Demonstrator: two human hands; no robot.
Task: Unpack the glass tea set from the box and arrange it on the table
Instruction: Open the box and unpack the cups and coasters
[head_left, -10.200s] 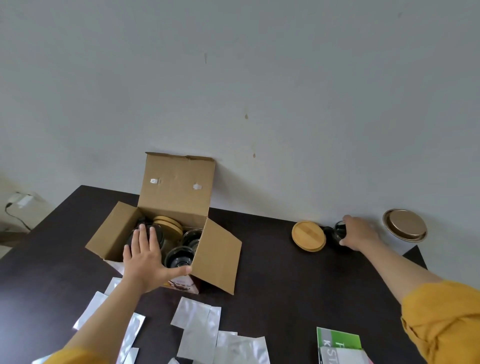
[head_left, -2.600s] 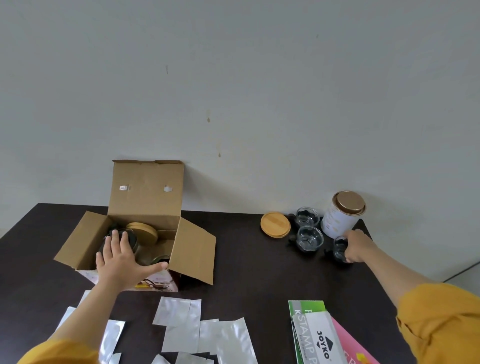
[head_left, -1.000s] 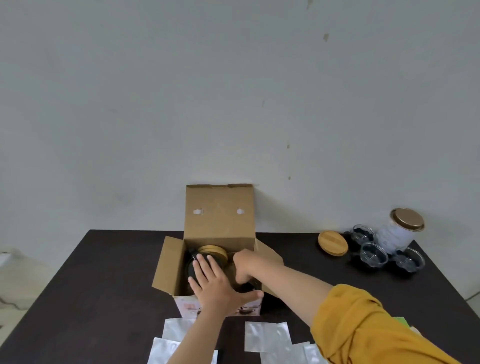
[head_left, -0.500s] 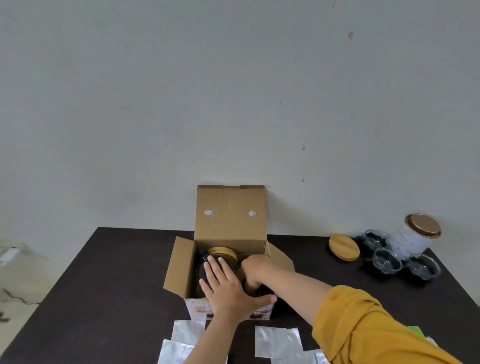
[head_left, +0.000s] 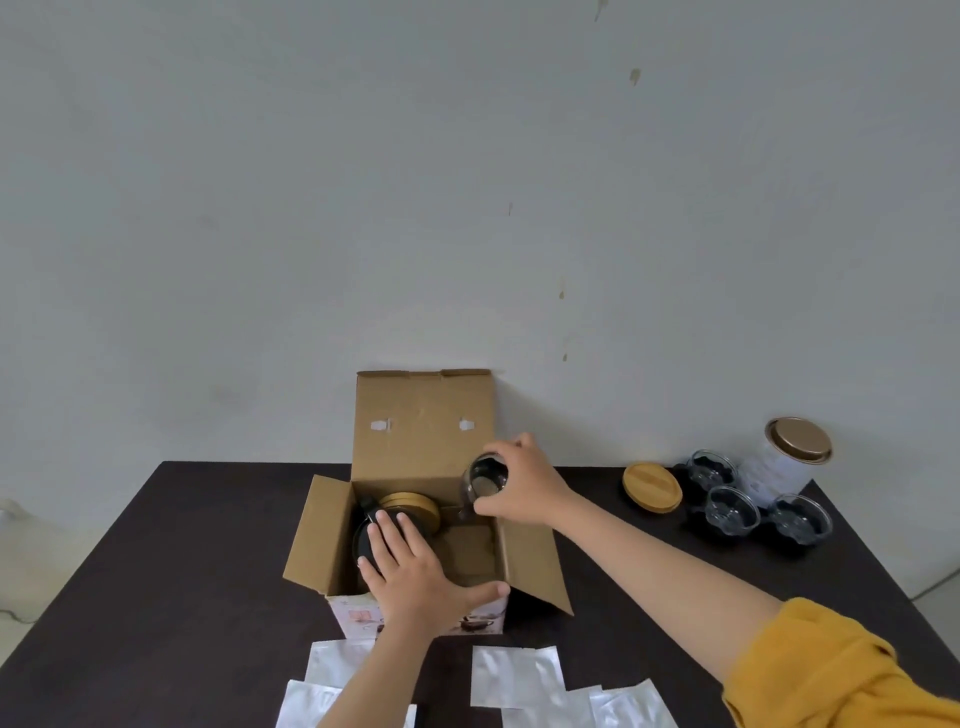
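— Where, the glass cup (head_left: 485, 479)?
— Lifted just above the box (head_left: 423, 499), over its right-hand compartment at about 2 o'clock from the box's middle. Tilted, mouth turned toward the camera. Clamped in the right hand (head_left: 522, 486), fingers and thumb curled round its side.

— And the other hand?
— Left hand (head_left: 410, 564) spread flat, fingers straight, pressing on the dark round piece in the box's left compartment, thumb hooked over the near wall. Holding the box steady, by the look of it. Bamboo lids (head_left: 410, 506) stacked just behind those fingers.

— Anything already out?
— At 3 o'clock on the dark worktop (head_left: 171, 571): three glass cups (head_left: 732, 512) clustered together, a wooden lid (head_left: 652, 487) beside them, a white canister (head_left: 782, 462) behind. Silvery pouches (head_left: 517, 675) at 6 o'clock.

— How best to finish the step?
— Probably: lift clear of the right flap, level the cup, carry toward the cluster, set down gently without knocking glass on glass.
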